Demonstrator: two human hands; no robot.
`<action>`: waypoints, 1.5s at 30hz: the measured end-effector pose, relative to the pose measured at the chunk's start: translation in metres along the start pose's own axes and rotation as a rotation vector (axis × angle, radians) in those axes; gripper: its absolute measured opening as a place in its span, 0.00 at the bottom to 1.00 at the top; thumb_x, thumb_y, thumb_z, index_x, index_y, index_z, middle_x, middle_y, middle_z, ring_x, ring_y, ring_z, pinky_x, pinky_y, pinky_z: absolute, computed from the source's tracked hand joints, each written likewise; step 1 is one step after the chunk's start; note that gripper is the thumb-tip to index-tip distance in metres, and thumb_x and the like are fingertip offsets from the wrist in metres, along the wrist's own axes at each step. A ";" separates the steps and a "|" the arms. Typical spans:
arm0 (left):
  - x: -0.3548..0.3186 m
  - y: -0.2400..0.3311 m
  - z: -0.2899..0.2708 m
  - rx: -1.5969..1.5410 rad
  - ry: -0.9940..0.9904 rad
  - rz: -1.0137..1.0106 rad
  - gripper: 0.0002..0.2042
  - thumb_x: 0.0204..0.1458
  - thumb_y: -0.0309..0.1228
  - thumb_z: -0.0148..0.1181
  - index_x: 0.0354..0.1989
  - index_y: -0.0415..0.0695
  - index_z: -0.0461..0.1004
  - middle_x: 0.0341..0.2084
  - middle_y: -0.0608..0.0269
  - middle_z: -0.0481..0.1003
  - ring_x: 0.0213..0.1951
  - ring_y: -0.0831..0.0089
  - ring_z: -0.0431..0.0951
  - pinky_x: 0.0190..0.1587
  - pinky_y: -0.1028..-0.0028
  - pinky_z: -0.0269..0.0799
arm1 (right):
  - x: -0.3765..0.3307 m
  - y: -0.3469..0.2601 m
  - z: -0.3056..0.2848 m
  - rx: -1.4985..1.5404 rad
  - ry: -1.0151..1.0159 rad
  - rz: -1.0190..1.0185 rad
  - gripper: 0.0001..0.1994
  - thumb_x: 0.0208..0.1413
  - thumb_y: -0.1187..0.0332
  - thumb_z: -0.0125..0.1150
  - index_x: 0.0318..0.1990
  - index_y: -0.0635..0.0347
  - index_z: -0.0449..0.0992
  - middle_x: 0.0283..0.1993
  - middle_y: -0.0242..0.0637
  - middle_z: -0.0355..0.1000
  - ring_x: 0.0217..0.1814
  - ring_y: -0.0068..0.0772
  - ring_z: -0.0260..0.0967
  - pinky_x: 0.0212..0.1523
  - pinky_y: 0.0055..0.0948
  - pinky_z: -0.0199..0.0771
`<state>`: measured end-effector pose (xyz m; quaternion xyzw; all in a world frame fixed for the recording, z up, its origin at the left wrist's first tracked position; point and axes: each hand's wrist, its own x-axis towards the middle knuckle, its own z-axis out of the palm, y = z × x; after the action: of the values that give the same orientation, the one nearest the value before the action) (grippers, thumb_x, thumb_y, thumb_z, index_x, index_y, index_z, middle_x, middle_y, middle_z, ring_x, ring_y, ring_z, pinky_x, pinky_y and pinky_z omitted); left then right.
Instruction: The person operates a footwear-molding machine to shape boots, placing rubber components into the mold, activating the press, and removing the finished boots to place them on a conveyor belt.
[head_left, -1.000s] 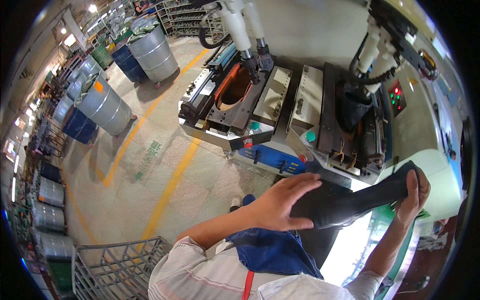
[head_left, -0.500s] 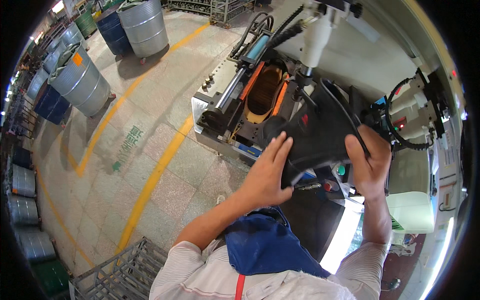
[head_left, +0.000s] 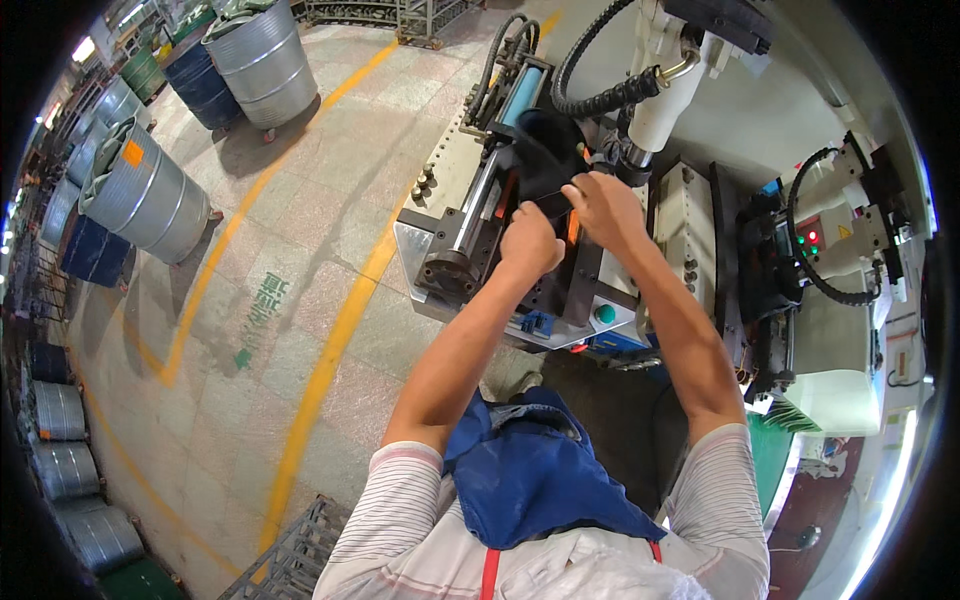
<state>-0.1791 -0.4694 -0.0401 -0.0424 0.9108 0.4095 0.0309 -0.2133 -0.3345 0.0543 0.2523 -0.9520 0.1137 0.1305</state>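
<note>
A black boot (head_left: pixel 548 150) is in the machine (head_left: pixel 430 225) in front of me, over the trough between orange side strips. My left hand (head_left: pixel 532 238) has its fingers closed on the boot's near edge. To the right of it, my right hand (head_left: pixel 606 208) pinches the same edge from the other side. The boot's underside is hidden in the trough. A metal guide rod (head_left: pixel 478 205) and a light blue cylinder (head_left: pixel 523 95) run along the left of the boot. Close by on the right is the white machine column (head_left: pixel 668 95).
A green button (head_left: pixel 605 314) is on the machine's front. Metal drums (head_left: pixel 150 195) on casters stand at the left, past yellow floor lines (head_left: pixel 335 365). A grey metal rack (head_left: pixel 305 555) is at lower left. Another machine arm (head_left: pixel 845 235) stands at the right.
Both hands have carried the boot away from me and to the left, from in front of the machine to over its trough. The boot has turned, and my hands are closer together.
</note>
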 end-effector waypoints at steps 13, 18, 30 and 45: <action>0.028 -0.013 0.044 -0.238 0.252 0.126 0.38 0.56 0.39 0.64 0.70 0.29 0.56 0.58 0.32 0.70 0.56 0.37 0.75 0.56 0.52 0.74 | -0.033 -0.015 0.030 0.279 0.070 0.125 0.11 0.61 0.64 0.62 0.43 0.63 0.74 0.43 0.51 0.75 0.45 0.62 0.75 0.44 0.53 0.75; 0.047 -0.004 0.027 -0.145 0.180 0.120 0.28 0.55 0.34 0.63 0.63 0.34 0.67 0.53 0.36 0.76 0.55 0.41 0.77 0.57 0.53 0.73 | -0.035 0.006 0.028 0.300 0.067 0.175 0.16 0.58 0.65 0.67 0.49 0.63 0.75 0.56 0.51 0.72 0.51 0.63 0.74 0.50 0.53 0.75; 0.088 0.059 -0.064 0.319 0.152 0.517 0.02 0.53 0.21 0.60 0.34 0.40 0.73 0.37 0.49 0.78 0.42 0.45 0.80 0.47 0.56 0.76 | -0.052 0.032 0.047 0.736 0.022 0.377 0.19 0.55 0.60 0.74 0.45 0.68 0.81 0.75 0.64 0.56 0.55 0.54 0.78 0.50 0.40 0.78; 0.136 0.054 -0.015 0.157 -0.212 0.573 0.25 0.50 0.24 0.58 0.60 0.41 0.76 0.58 0.47 0.77 0.60 0.50 0.76 0.65 0.63 0.70 | -0.149 0.092 0.057 0.725 0.298 0.828 0.09 0.50 0.67 0.72 0.34 0.62 0.81 0.34 0.44 0.81 0.39 0.38 0.81 0.43 0.35 0.78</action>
<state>-0.3203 -0.4521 -0.0020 0.2615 0.9061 0.3323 0.0122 -0.1461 -0.2056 -0.0592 -0.1317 -0.8429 0.5093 0.1128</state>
